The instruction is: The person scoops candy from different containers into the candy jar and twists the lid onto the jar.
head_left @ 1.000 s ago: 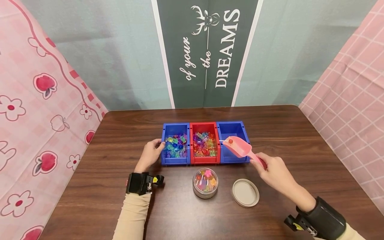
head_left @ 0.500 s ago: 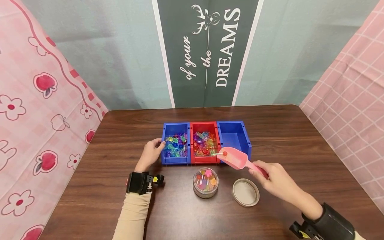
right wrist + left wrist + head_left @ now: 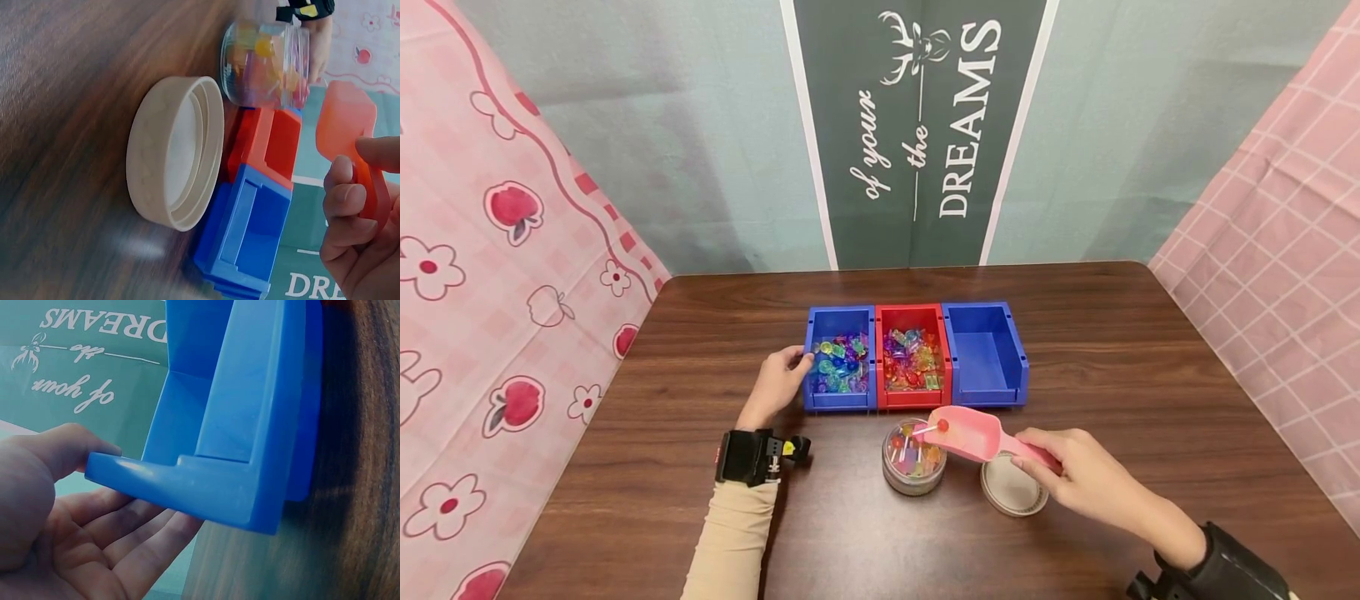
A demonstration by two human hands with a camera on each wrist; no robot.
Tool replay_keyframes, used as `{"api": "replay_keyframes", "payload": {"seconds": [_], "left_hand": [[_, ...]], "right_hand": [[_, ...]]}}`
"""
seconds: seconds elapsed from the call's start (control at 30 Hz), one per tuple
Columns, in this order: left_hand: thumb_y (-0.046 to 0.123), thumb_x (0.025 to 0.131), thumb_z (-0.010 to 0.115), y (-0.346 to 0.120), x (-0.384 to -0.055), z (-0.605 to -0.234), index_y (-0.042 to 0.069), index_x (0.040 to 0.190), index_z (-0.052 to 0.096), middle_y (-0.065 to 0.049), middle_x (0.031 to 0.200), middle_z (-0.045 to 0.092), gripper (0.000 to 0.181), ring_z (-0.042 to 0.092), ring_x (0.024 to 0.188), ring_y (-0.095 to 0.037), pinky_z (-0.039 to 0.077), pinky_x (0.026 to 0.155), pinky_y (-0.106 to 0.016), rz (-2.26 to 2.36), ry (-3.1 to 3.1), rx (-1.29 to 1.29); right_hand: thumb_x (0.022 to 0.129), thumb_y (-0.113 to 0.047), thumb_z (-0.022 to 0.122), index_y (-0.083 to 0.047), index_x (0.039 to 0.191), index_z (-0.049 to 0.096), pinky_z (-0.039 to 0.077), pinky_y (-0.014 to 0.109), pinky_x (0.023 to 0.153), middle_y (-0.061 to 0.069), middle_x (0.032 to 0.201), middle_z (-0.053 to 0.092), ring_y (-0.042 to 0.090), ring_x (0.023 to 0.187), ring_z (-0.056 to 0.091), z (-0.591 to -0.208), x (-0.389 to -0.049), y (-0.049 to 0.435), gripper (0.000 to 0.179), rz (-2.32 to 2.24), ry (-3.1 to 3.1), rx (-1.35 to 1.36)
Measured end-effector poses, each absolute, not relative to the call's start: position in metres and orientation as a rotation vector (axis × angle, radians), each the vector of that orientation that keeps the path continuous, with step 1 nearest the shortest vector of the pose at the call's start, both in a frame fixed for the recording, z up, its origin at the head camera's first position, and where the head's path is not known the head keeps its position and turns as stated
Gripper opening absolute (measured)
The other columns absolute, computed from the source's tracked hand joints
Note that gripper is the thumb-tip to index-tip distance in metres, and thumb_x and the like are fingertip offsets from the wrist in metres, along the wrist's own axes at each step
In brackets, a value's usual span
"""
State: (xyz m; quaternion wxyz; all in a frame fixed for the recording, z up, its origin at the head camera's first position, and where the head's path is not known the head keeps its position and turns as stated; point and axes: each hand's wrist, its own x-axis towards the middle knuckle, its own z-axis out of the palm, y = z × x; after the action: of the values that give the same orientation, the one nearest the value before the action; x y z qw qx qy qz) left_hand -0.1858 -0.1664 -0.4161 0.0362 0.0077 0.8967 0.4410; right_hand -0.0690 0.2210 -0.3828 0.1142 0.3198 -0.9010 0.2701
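Observation:
My right hand (image 3: 1090, 475) grips the handle of a pink scoop (image 3: 970, 433), held with its lip over the near jar. A lollipop (image 3: 942, 426) with a red ball and white stick lies in the scoop, its stick end past the lip. Below is a clear round jar (image 3: 913, 483) of colourful candies and lollipops, partly hidden by the scoop. My left hand (image 3: 775, 385) holds the side wall of the left blue bin (image 3: 841, 402), thumb on the rim and fingers outside in the left wrist view.
A red bin (image 3: 912, 399) with colourful clear gems stands in the middle, beside the gem-filled left bin. The right blue bin (image 3: 988, 350) joins it. An off-white lid (image 3: 150, 156) lies on the wooden table (image 3: 700, 333), right of the jar.
My right hand has brought the scoop with the lollipop from above the right blue bin toward me and leftward, to above the jar. My left hand has stayed at the left bin.

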Motion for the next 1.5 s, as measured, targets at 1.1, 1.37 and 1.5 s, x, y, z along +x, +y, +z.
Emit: {"api": "replay_keyframes", "payload": {"seconds": [1.1, 1.37, 1.5], "left_hand": [[0.022, 0.102, 0.045, -0.166, -0.188, -0.414, -0.005, 0.134, 0.051, -0.025, 0.13, 0.059, 0.042, 0.059, 0.117, -0.034, 0.048, 0.104, -0.049, 1.359, 2.682, -0.064], [0.02, 0.101, 0.046, -0.166, -0.19, -0.416, -0.006, 0.131, 0.053, -0.026, 0.126, 0.062, 0.04, 0.06, 0.111, -0.032, 0.049, 0.102, -0.048, 1.349, 2.71, -0.049], [0.02, 0.101, 0.046, -0.166, -0.189, -0.417, -0.007, 0.131, 0.053, -0.027, 0.127, 0.061, 0.041, 0.06, 0.111, -0.033, 0.049, 0.102, -0.048, 1.347, 2.713, -0.044]], "right_hand": [[0.081, -0.022, 0.074, -0.018, 0.093, 0.071, 0.023, 0.007, 0.048, -0.014, 0.069, 0.059, -0.009, 0.054, 0.031, -0.339, -0.076, 0.189, 0.014, 0.395, -2.498, 1.141], [0.061, -0.011, 0.081, -0.017, 0.093, 0.07, 0.025, 0.009, 0.047, -0.013, 0.071, 0.06, -0.008, 0.054, 0.03, -0.329, -0.075, 0.192, 0.035, 0.307, -2.486, 1.108], [0.083, -0.024, 0.072, -0.017, 0.095, 0.071, 0.028, 0.011, 0.047, -0.01, 0.075, 0.066, -0.008, 0.054, 0.032, -0.328, -0.076, 0.195, 0.014, 0.307, -2.48, 1.091]]}}
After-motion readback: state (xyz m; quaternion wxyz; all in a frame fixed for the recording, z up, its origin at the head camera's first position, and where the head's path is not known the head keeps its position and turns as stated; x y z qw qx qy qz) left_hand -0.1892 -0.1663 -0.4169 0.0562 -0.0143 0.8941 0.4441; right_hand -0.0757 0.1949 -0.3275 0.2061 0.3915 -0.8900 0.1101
